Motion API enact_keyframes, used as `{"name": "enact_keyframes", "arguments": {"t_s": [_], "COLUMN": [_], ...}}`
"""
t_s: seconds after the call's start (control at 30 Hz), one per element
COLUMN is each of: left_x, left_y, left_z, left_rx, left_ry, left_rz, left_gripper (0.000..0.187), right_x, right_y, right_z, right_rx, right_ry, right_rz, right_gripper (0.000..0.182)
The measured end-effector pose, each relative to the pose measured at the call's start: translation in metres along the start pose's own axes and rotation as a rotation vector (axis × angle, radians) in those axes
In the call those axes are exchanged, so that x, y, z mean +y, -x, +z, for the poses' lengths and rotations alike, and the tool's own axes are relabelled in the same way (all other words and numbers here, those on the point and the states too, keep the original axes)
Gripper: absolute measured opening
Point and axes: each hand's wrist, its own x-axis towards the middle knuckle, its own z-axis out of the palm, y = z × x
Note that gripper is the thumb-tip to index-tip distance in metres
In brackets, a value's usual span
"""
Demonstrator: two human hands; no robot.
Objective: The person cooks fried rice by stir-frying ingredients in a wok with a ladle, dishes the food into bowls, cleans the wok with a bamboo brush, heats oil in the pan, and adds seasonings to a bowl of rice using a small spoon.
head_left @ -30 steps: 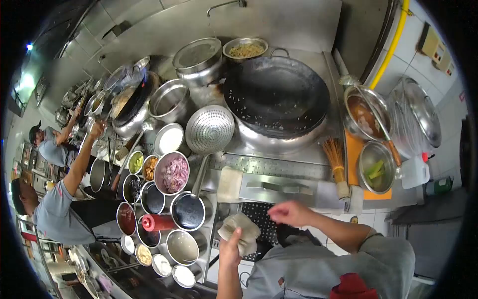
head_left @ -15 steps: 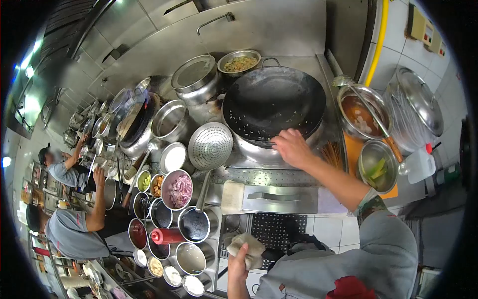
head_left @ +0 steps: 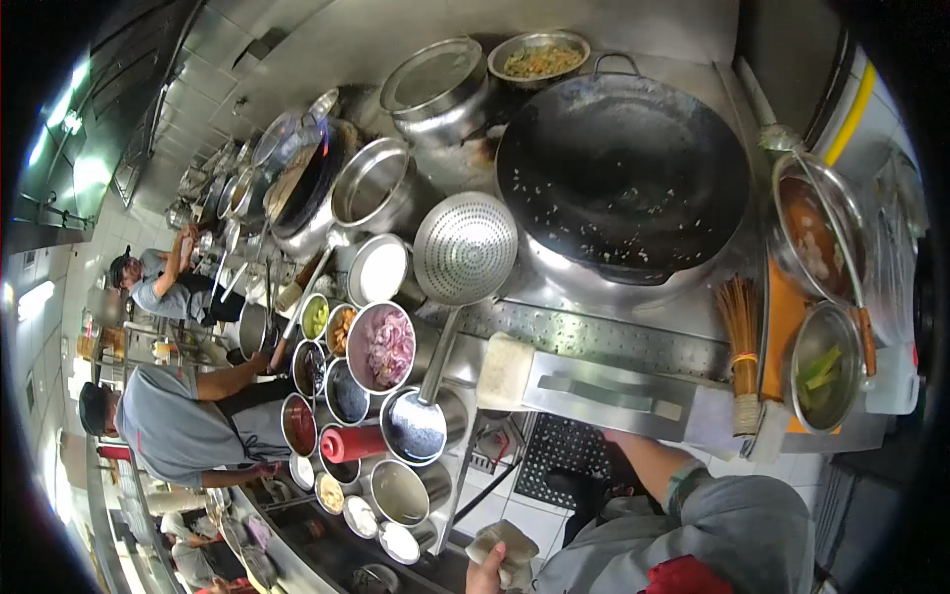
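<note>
Low at the bottom, my left hand (head_left: 485, 572) is closed around a folded greyish cloth (head_left: 509, 543), with the thumb on top. My right forearm (head_left: 648, 463) reaches down to the counter's front panel (head_left: 614, 396); the hand itself is hidden at or below that edge. Above the panel a large black wok (head_left: 623, 148) rests on the stove, with small white bits scattered over its inside. A perforated strainer ladle (head_left: 465, 247) lies left of the wok, its handle over a pot of dark liquid (head_left: 414, 426). A bamboo brush (head_left: 740, 346) stands to the right.
Several metal containers stand left, including chopped onion (head_left: 386, 346) and a red squeeze bottle (head_left: 353, 443). At right are a bowl of reddish liquid (head_left: 816, 223) and a bowl with green vegetable pieces (head_left: 819, 376). Co-workers (head_left: 183, 426) stand along the left.
My right hand has left the wok's near rim and dropped toward the counter's front edge. My left hand still holds the cloth, a little lower. The view has shifted, bringing the bamboo brush fully into sight.
</note>
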Motion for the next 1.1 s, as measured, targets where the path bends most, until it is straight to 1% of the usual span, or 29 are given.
{"name": "enact_keyframes", "arguments": {"t_s": [0.07,0.17,0.23,0.3,0.37,0.43,0.47,0.5,0.53,0.57,0.6,0.63,0.67,0.7,0.73,0.77,0.8,0.87,0.9,0.93,0.97,1.0,1.03,1.07,1.1], "left_x": [-0.011,-0.027,-0.033,-0.042,-0.057,-0.068,-0.072,-0.08,-0.08,-0.079,-0.091,-0.107,-0.116,-0.129,-0.137,-0.14,-0.142,-0.158,-0.169,-0.19,-0.202,-0.213,-0.219,-0.214,-0.215], "left_y": [0.008,0.017,0.025,0.029,0.033,0.04,0.042,0.051,0.063,0.074,0.079,0.082,0.086,0.094,0.103,0.112,0.122,0.143,0.152,0.153,0.159,0.165,0.171,0.185,0.19], "left_z": [-0.005,-0.021,-0.03,-0.042,-0.062,-0.08,-0.086,-0.091,-0.092,-0.099,-0.111,-0.122,-0.13,-0.135,-0.14,-0.147,-0.157,-0.183,-0.194,-0.205,-0.209,-0.213,-0.222,-0.224,-0.232], "left_rx": [0.05,0.105,0.134,0.147,0.162,0.182,0.21,0.265,0.313,0.363,0.401,0.431,0.501,0.557,0.556,0.544,0.521,0.52,0.516,0.456,0.467,0.476,0.482,0.544,0.622], "left_ry": [0.029,0.115,0.179,0.225,0.261,0.278,0.313,0.37,0.425,0.492,0.5,0.485,0.487,0.474,0.59,0.69,0.777,0.994,1.103,1.198,1.231,1.26,1.284,1.334,1.311], "left_rz": [0.006,0.044,0.066,0.096,0.135,0.146,0.166,0.185,0.164,0.143,0.226,0.305,0.384,0.459,0.499,0.55,0.605,0.695,0.734,0.735,0.764,0.791,0.82,0.862,0.885], "left_gripper": [0.045,0.044,0.044,0.045,0.046,0.049,0.05,0.05,0.048,0.046,0.05,0.054,0.056,0.059,0.06,0.061,0.061,0.057,0.055,0.05,0.049,0.048,0.047,0.045,0.045], "right_x": [-0.016,-0.026,-0.032,-0.04,-0.045,-0.044,-0.041,-0.024,-0.005,0.009,0.031,0.058,0.075,0.099,0.127,0.15,0.17,0.214,0.231,0.243,0.256,0.27,0.283,0.293,0.299], "right_y": [0.006,0.013,0.02,0.032,0.048,0.077,0.099,0.14,0.198,0.272,0.322,0.365,0.412,0.449,0.484,0.511,0.524,0.541,0.549,0.555,0.56,0.558,0.562,0.574,0.586], "right_z": [0.009,0.019,0.029,0.038,0.047,0.057,0.076,0.095,0.117,0.161,0.184,0.199,0.222,0.233,0.241,0.244,0.238,0.223,0.221,0.219,0.216,0.21,0.207,0.208,0.21], "right_rx": [0.005,-0.032,-0.065,-0.102,-0.115,-0.111,-0.147,-0.28,-0.441,-0.658,-0.97,-1.283,-1.54,-1.81,-1.996,-2.167,-2.237,-2.356,-2.344,-2.307,-2.241,-2.144,-2.151,-2.151,-2.144], "right_ry": [-0.07,-0.098,-0.085,-0.003,0.232,0.867,1.221,1.323,1.436,1.505,1.474,1.396,1.488,1.442,1.513,1.543,1.583,1.658,1.683,1.701,1.71,1.602,1.566,1.533,1.508], "right_rz": [0.024,0.021,0.008,-0.009,-0.023,0.057,0.092,0.044,0.012,0.054,0.079,0.069,0.005,-0.044,-0.252,-0.498,-0.537,-0.64,-0.353,-0.067,0.217,0.483,0.565,0.647,0.732], "right_gripper": [0.039,0.04,0.041,0.041,0.042,0.033,0.028,0.024,0.021,0.019,0.02,0.027,0.036,0.044,0.042,0.04,0.037,0.032,0.029,0.027,0.026,0.025,0.026,0.026,0.027]}}
